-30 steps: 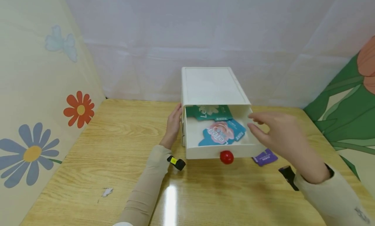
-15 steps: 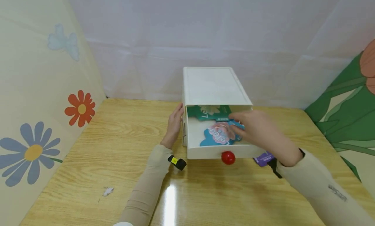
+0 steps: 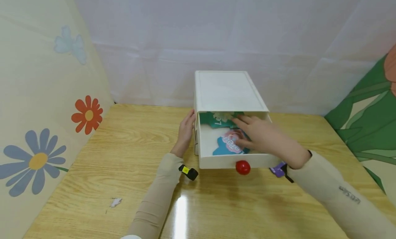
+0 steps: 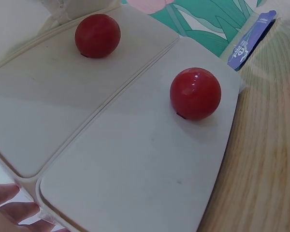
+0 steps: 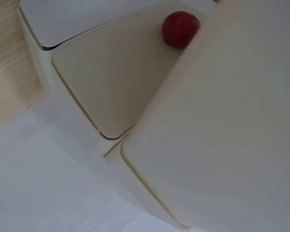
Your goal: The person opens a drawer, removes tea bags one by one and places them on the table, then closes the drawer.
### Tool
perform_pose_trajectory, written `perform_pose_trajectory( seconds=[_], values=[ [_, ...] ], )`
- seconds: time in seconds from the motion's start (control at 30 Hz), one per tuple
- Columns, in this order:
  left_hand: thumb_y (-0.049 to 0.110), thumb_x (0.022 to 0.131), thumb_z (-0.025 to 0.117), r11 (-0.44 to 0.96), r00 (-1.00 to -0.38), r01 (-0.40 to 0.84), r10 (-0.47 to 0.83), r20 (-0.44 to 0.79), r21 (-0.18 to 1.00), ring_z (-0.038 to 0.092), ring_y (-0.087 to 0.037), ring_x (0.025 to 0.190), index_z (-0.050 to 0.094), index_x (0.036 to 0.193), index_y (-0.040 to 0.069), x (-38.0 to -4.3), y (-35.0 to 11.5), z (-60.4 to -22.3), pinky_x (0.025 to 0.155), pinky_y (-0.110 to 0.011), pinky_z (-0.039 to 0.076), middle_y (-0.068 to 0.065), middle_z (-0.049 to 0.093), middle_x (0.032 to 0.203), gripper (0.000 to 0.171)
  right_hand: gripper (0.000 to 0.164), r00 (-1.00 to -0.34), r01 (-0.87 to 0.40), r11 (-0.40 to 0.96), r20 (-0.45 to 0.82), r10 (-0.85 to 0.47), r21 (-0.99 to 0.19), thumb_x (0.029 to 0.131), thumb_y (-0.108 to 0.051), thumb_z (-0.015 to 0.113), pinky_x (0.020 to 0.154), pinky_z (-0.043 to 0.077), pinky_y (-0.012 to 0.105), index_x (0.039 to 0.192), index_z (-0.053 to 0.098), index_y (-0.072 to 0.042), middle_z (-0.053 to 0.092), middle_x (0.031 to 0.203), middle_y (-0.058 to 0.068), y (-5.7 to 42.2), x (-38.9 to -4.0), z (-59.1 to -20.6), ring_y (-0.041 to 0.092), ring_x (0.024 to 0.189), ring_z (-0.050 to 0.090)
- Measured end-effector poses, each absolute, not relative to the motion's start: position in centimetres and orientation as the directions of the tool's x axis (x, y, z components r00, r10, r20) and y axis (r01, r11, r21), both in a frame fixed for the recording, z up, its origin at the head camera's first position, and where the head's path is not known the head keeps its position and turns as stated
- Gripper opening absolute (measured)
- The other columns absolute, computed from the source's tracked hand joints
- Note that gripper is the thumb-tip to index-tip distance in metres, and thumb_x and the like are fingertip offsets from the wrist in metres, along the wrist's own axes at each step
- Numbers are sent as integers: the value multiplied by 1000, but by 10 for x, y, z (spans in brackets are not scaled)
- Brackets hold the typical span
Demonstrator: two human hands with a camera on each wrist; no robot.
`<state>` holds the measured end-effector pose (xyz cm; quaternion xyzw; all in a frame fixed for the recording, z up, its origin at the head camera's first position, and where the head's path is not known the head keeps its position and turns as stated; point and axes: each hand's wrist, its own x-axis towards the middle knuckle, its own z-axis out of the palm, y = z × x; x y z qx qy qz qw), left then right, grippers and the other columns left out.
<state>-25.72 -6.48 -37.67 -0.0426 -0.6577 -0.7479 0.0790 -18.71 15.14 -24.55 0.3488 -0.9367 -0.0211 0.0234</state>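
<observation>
A white drawer cabinet (image 3: pixel 227 91) stands on the table with its top drawer (image 3: pixel 238 161) pulled out. My left hand (image 3: pixel 185 130) rests against the cabinet's left side with extended fingers, whose tips also show in the left wrist view. Inside the drawer lie green flat packets (image 3: pixel 218 121) at the back and a blue packet with a pink rose (image 3: pixel 224 148) nearer the front. My right hand (image 3: pixel 263 134) reaches over the drawer's right wall, fingers spread. Its fingertips lie over the green packets and its thumb over the blue one; contact is unclear. The hand covers the blue packet's right part.
A red round knob (image 3: pixel 242 167) sits on the drawer front. Lower drawers carry red knobs (image 4: pixel 195 94) too. On the table, a purple packet (image 3: pixel 278 170) lies right of the cabinet, partly behind my right wrist. A torn white patch (image 3: pixel 116 202) marks the table at left.
My right hand has moved left from the drawer's right edge to over the packets inside, and its fingers have spread. My left hand stays on the cabinet's side.
</observation>
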Motion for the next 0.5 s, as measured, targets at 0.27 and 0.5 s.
perform_pose_trajectory(
  seconds=[0.27, 0.5],
  values=[
    [29, 98, 38, -121, -984, 168, -73, 160, 978, 32, -19, 128, 36, 139, 2, -260, -63, -380, 101, -35, 33, -9, 35, 142, 50, 70, -721, -693, 719, -27, -692, 58, 88, -37, 57, 96, 33, 55, 137, 34, 6, 30, 139, 29, 151, -192, -247, 46, 120, 33],
    [30, 98, 38, -129, -985, 166, -62, 159, 978, 32, -19, 128, 35, 139, 2, -260, -63, -380, 102, -35, 32, -9, 35, 143, 50, 74, -737, -674, 737, -101, -668, 43, 89, -42, 53, 94, 35, 54, 142, 26, 3, 27, 141, 27, 150, -200, -243, 45, 117, 36]
  ],
)
